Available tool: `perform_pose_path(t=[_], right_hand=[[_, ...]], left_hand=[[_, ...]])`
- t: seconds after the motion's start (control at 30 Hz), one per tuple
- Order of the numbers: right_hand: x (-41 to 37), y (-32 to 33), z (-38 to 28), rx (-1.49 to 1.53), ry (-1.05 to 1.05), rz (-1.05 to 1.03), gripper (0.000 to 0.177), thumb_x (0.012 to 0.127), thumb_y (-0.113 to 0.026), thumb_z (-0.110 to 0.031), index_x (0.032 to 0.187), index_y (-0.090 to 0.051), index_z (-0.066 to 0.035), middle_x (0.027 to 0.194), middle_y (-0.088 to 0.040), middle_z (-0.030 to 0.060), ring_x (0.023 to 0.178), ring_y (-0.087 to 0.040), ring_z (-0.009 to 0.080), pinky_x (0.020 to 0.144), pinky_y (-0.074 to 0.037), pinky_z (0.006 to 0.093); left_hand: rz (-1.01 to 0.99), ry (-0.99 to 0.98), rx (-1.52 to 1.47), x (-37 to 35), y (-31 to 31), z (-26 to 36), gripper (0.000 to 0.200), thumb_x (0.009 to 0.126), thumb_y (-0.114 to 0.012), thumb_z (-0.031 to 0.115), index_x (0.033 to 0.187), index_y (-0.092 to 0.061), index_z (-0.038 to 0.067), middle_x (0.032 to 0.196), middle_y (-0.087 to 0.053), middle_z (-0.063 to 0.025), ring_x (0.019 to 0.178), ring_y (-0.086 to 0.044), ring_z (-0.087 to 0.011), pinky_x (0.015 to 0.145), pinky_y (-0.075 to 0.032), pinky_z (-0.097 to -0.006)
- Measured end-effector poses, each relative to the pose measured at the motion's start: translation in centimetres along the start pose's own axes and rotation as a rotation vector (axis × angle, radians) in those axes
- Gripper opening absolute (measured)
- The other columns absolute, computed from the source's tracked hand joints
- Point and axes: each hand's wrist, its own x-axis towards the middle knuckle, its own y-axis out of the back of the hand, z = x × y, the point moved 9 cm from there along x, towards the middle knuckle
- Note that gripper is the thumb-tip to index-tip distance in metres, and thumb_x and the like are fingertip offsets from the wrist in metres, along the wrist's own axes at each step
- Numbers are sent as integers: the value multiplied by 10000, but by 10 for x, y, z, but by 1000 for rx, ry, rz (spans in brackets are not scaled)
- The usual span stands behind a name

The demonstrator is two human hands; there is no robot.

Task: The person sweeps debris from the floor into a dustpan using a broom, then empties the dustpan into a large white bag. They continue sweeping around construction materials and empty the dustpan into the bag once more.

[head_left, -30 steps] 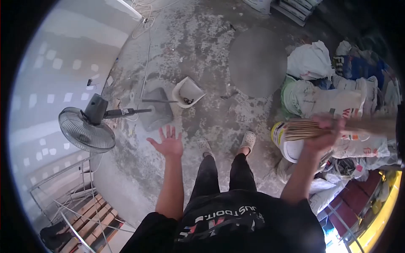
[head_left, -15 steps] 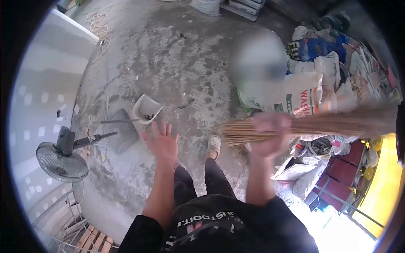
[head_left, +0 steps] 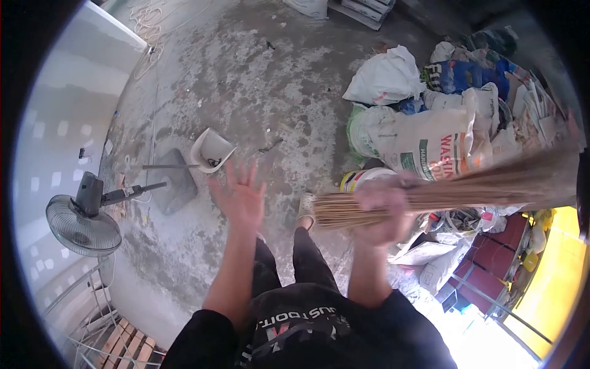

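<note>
A bundle of thin brown sticks, a stick broom, lies across my right hand, whose fingers are wrapped round it near its cut end. The broom points to the right, and its far end is blurred. My left hand is raised over the floor with its fingers spread, holding nothing. Just beyond my left hand, a white dustpan with a long handle rests on the floor with some dark debris in it.
A standing fan is at the left by the wall. Full sacks and rubbish are piled at the right, beside a bucket. Wooden slats and a metal frame stand at the lower left. Rope lies at the upper left.
The camera view has shifted a little. The broom and my right hand sit lower and slightly left in view, and the white sack behind them is now sharp. My left hand remains spread.
</note>
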Motion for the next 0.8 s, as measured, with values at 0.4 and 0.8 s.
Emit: perform_pose_path(t=[0.4, 0.8], right_hand=[[-61, -13, 63, -66, -252, 71, 307, 879, -554, -70, 1159, -447, -5, 696, -516, 91, 573, -532, 210, 581, -478, 378], [33, -59, -61, -158, 9, -461, 432, 818, -749, -314, 1096, -519, -77, 828, -610, 123, 812, -599, 264, 795, -459, 459]], left_hand=[[-270, 167, 154, -55, -69, -42, 917, 847, -437, 732, 1491, -252, 106, 1411, -436, -178, 1274, -447, -317, 1056, -342, -477], [-754, 271, 894, -134, -179, -16, 544, 685, -853, 313, 1068, -652, -16, 932, -664, -104, 870, -627, -168, 778, -498, -313]])
